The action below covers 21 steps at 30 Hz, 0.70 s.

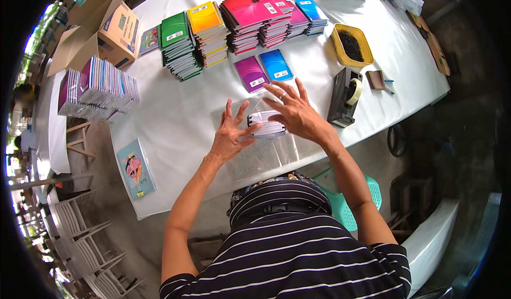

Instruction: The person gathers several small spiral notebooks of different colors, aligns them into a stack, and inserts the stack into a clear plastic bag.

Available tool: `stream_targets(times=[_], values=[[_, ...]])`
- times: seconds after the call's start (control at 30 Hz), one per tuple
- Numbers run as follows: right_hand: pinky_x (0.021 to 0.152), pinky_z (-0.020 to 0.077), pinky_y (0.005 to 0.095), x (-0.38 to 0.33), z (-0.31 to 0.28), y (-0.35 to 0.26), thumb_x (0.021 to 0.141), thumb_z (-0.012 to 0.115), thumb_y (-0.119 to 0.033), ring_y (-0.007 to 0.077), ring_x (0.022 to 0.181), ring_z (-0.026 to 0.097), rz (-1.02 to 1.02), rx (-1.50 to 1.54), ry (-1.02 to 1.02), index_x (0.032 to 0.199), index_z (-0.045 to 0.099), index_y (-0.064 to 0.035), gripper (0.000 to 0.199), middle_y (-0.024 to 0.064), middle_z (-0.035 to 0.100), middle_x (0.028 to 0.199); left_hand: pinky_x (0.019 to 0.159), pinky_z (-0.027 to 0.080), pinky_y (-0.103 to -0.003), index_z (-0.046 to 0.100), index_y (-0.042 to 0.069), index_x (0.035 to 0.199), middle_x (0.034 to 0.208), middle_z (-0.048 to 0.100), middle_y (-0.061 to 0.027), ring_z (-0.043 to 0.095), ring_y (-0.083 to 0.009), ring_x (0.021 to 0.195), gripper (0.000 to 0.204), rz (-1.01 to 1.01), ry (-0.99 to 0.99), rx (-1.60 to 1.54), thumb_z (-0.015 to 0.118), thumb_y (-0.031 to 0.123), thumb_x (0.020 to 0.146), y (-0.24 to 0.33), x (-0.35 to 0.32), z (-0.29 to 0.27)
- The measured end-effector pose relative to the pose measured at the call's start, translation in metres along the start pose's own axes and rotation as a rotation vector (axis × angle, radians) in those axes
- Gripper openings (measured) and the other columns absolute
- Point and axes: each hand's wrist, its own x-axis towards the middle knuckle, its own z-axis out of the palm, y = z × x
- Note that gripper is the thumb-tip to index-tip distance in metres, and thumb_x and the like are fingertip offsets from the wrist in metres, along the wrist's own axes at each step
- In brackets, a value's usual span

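A small stack of spiral notebooks (266,124), white page edges showing, sits on a clear plastic sheet or bag (258,163) near the front edge of the table. At its left side is my left hand (230,135), fingers spread, with the thumb and a finger reaching to the stack; contact is hard to make out. My right hand (299,113), wearing a ring, arches over the right side of the stack with its fingers apart, hiding part of it. Just beyond lie a purple notebook (252,74) and a blue notebook (276,65), side by side.
Green (175,35), yellow (205,19) and pink notebook stacks (263,13) stand at the back. On the right are a tape dispenser (345,98) and a yellow tub (366,54) of dark material. Wrapped notebooks (98,89) and an open carton (118,33) are left; a teal-covered book (136,167) lies front left.
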Motion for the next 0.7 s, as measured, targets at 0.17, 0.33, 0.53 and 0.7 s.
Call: stream_targets(times=[0.17, 0.33, 0.53, 0.7], values=[[0.113, 0.0234, 0.0529, -0.012, -0.029, 0.025, 0.071, 0.078, -0.014, 0.0296, 0.137, 0.031, 0.141, 0.639, 0.037, 0.113, 0.063, -0.0127, 0.045, 0.009, 0.039, 0.146, 0.116, 0.018, -0.053, 0.068, 0.042, 0.113, 0.156, 0.024, 0.003, 0.003, -0.0368, 0.146, 0.047, -0.027, -0.041, 0.008, 0.08, 0.03, 0.068, 0.002, 0.003, -0.008], [0.115, 0.0215, 0.0492, -0.064, 0.036, 0.054, 0.062, 0.084, -0.03, 0.0306, 0.141, 0.024, 0.201, 0.778, 0.107, 0.11, 0.07, -0.022, 0.051, 0.0082, 0.032, 0.152, 0.116, 0.019, -0.051, 0.071, 0.036, 0.108, 0.155, 0.028, 0.0002, 0.003, -0.0355, 0.146, 0.048, 0.014, 0.023, -0.114, 0.083, 0.021, 0.064, -0.003, 0.008, 0.0], [0.113, 0.0238, 0.0492, -0.072, 0.077, 0.04, 0.064, 0.081, -0.035, 0.031, 0.139, 0.027, 0.205, 0.797, 0.169, 0.115, 0.069, -0.0299, 0.052, 0.0098, 0.029, 0.153, 0.116, 0.02, -0.05, 0.071, 0.033, 0.109, 0.156, 0.026, -0.0049, 0.002, -0.0354, 0.146, 0.052, 0.019, 0.125, -0.244, 0.085, 0.016, 0.062, -0.013, -0.004, 0.011], [0.111, 0.0266, 0.0483, -0.07, 0.079, 0.036, 0.067, 0.079, -0.035, 0.0338, 0.137, 0.029, 0.097, 0.484, 0.192, 0.118, 0.067, -0.0329, 0.052, 0.01, 0.03, 0.153, 0.116, 0.02, -0.05, 0.071, 0.033, 0.11, 0.157, 0.023, -0.0058, 0.001, -0.0369, 0.146, 0.052, 0.013, 0.102, -0.242, 0.085, 0.016, 0.063, -0.012, -0.001, 0.015]])
